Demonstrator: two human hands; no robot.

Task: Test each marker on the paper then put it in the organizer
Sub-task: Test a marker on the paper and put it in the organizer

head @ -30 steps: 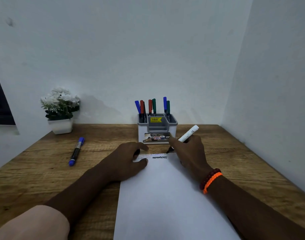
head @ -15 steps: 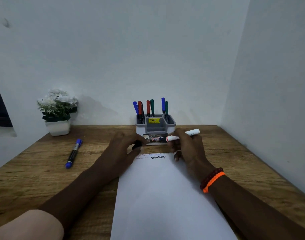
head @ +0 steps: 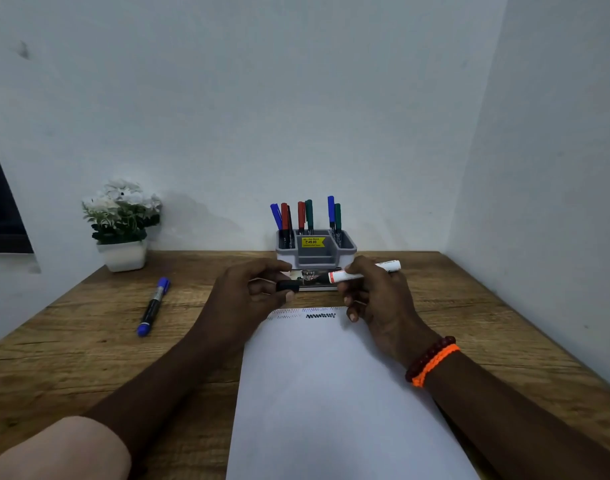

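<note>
The right hand grips a white-barrelled black marker above the white paper sheet; the left hand pinches its black cap. Align cap with tip, press firmly, then drop into the grey plastic organizer.

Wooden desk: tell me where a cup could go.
Bare wood lies between the blue marker and the white paper sheet, and right of the sheet toward the side wall. It is crowded at the grey organizer, where both hands work.
</note>
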